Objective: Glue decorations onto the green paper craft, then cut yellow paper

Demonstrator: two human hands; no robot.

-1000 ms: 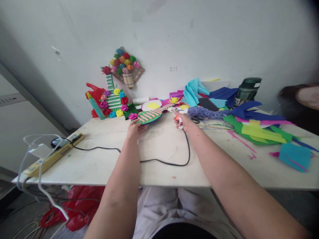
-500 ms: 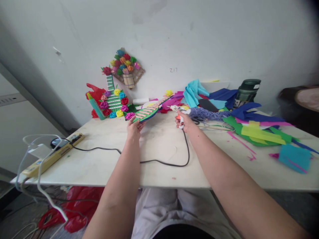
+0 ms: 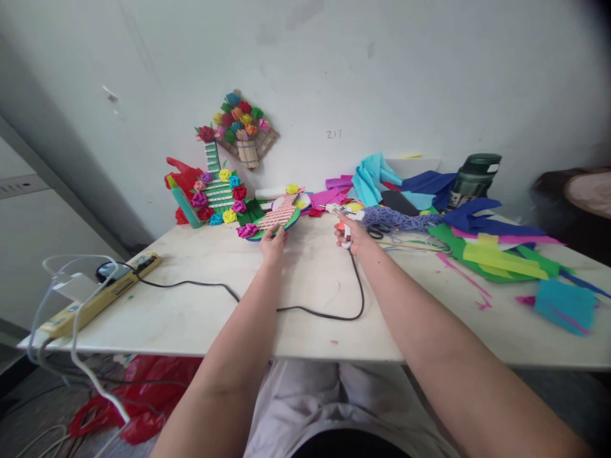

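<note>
My left hand (image 3: pixel 273 243) pinches the near edge of a green paper guitar (image 3: pixel 278 220) with pink stick stripes, a pink rose at its left end and a yellow flower at its far end. The guitar rests on the table near the wall. My right hand (image 3: pixel 352 234) is wrapped round a white glue gun (image 3: pixel 344 216) with an orange trigger, its nozzle pointing left toward the guitar. The gun's black cord (image 3: pixel 315 312) loops over the table between my arms.
Finished flower crafts (image 3: pixel 217 191) lean on the wall at the back left. Coloured paper scraps (image 3: pixel 496 251), purple yarn (image 3: pixel 398 219) and a dark green flask (image 3: pixel 472 178) crowd the right. A yellow power strip (image 3: pixel 95 296) lies at the left edge. Another person's head shows far right.
My left hand has turned the guitar and set it down farther back toward the wall crafts. The right hand with the glue gun has barely moved.
</note>
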